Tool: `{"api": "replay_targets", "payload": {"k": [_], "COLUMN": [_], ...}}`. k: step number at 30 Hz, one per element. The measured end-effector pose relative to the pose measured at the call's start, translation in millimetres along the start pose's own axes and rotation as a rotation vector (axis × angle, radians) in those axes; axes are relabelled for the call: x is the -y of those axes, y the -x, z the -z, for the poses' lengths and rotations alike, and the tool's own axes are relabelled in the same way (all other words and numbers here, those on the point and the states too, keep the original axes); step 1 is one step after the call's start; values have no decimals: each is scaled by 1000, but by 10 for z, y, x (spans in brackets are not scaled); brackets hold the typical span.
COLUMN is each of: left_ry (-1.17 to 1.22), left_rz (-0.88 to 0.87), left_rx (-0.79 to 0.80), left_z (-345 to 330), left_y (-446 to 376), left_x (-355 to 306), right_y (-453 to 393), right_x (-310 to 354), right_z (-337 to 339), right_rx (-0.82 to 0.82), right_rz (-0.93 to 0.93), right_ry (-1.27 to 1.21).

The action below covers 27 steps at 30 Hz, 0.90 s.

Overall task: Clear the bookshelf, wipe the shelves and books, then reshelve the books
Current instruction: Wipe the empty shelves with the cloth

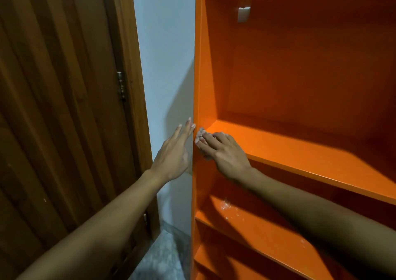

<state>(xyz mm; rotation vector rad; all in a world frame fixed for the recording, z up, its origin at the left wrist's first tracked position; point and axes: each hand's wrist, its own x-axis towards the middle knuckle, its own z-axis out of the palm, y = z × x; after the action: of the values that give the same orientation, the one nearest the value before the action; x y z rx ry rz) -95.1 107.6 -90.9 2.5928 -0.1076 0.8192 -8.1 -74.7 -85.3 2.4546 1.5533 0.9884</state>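
Observation:
An orange bookshelf (300,76) fills the right half of the view, with no books on the shelves that show. My right hand (222,149) rests on the front left corner of a shelf board (289,149), pressing a small crumpled white cloth (200,134) against the corner. My left hand (173,153) lies flat, fingers straight, against the outer white side panel (188,99) of the bookshelf. On the shelf below, a wet or soapy patch (230,210) glistens.
A brown wooden door (60,108) with a metal hinge (121,84) stands at the left. A pale wall strip (165,44) runs between the door frame and the bookshelf. Speckled grey floor (160,256) shows at the bottom. A white bracket (243,14) sits on the shelf's back panel.

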Motion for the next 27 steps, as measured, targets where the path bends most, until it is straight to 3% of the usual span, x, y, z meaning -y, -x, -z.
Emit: {"api": "replay_targets", "payload": {"k": [4,7,11,21,27], "left_ry": [13,0,-19,46,74], "left_rz": [58,45,-12,-148,-122], "left_rx": [25,-46,-92,225,439], "left_z": [-37,-146,-446,-1360,-1877], "left_y": [73,233,480,744,864], "left_x": [-19,-74,-132,-564,-813], "right_y": [101,342,794,2125,2990], "right_x": [-246,-340,-528,-1030,-1224], "right_z": [90,155,294,777,918], "right_rx": [43,93,106,124,36], "right_rz": [279,349,309,216,3], "right_ry": [157,236,268,339,449]}}
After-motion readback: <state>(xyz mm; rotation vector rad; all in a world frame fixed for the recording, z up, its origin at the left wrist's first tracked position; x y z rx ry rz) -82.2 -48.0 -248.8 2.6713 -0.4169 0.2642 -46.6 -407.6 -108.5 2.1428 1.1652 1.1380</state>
